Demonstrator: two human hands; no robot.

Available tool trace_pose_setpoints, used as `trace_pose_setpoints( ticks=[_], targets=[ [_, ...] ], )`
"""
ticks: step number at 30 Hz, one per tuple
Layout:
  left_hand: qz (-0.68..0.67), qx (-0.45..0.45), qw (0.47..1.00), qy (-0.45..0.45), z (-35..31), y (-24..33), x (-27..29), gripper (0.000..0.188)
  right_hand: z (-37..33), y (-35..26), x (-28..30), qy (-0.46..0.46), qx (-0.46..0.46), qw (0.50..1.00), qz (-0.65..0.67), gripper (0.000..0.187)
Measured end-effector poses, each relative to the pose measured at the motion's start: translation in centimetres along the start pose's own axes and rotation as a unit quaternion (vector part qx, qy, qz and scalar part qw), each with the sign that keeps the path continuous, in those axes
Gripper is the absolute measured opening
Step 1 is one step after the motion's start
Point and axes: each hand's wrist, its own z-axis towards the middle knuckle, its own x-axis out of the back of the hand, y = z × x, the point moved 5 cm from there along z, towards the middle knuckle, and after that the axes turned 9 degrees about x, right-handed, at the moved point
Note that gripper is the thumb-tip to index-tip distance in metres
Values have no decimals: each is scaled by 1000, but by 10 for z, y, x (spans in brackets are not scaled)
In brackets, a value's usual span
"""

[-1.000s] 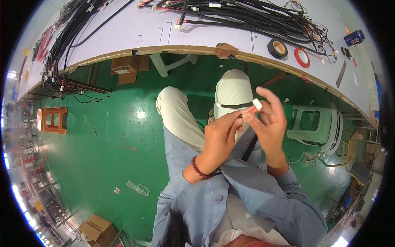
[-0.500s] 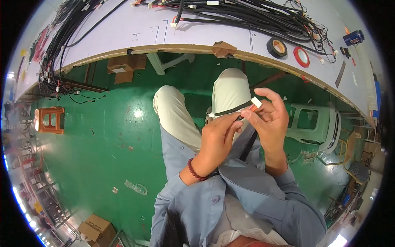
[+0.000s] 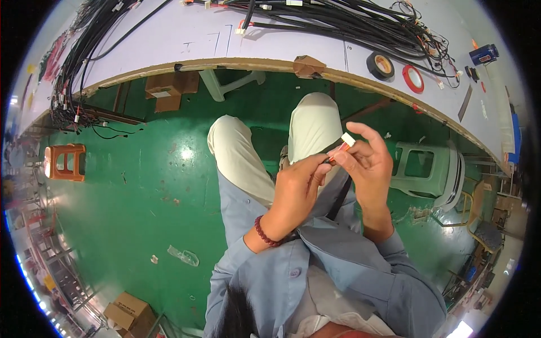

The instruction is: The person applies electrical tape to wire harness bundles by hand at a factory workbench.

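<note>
Over my right knee, both hands are close together on a black wire harness. Its white plug connector point(image 3: 348, 139) points up and away, with short red and orange wires behind it. My right hand point(image 3: 369, 169) pinches those wires just below the plug between thumb and finger, its index finger raised. My left hand point(image 3: 298, 183) is closed on the black-sheathed part beside it, thumb against fingers. A dark length of the cable point(image 3: 340, 200) hangs below the hands. The rest of it is partly hidden by my fingers.
A white table point(image 3: 158, 45) with a rough front edge spans the far side. Bundled black cables point(image 3: 338, 22), black tape point(image 3: 380, 66), red tape point(image 3: 413, 79) and a blue can point(image 3: 483, 54) lie on it. A green stool point(image 3: 422, 169) is at right, an orange stool point(image 3: 66, 162) at left.
The cable's other white-tipped end, which lay across my knee left of the plug, has dropped out of sight. Both hands keep their grip, almost in place.
</note>
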Motion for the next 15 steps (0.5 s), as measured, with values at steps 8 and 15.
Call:
trace_pose_setpoints(
  ticks=[8, 15],
  targets=[
    [-21, 3, 1000, -10, -1, 2, -2, 18, -8, -6, -5, -11, 95, 987, -130, 46],
    [1, -19, 1000, -9, 0, 0, -3, 20, -9, -23, -16, -30, 210, 930, -299, 40]
  ],
)
